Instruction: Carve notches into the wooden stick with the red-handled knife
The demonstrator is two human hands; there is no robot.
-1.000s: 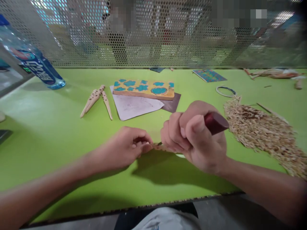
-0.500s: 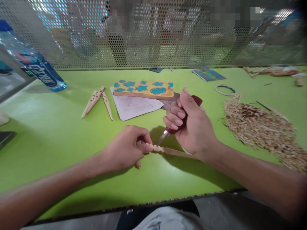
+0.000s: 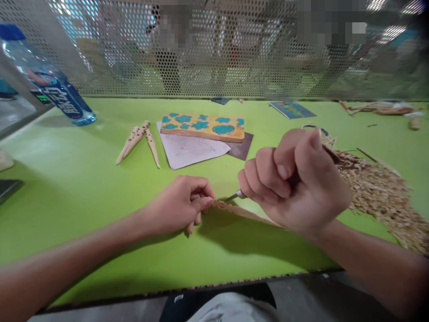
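The notched wooden stick (image 3: 247, 212) lies over the near part of the green tabletop (image 3: 83, 188), one end pinched by the left hand (image 3: 181, 203). The right hand (image 3: 295, 183) is fisted round a carving knife (image 3: 232, 197) angled leftward; excess force could skid it into the pinching hand.

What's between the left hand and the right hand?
In the head view, a notched wooden stick and a hand tool's metal blade lie between them.

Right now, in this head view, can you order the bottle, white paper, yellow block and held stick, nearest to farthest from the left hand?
1. Held stick: in the left hand.
2. White paper: straight ahead.
3. Yellow block: overlapping the paper's far part.
4. Bottle: far left.
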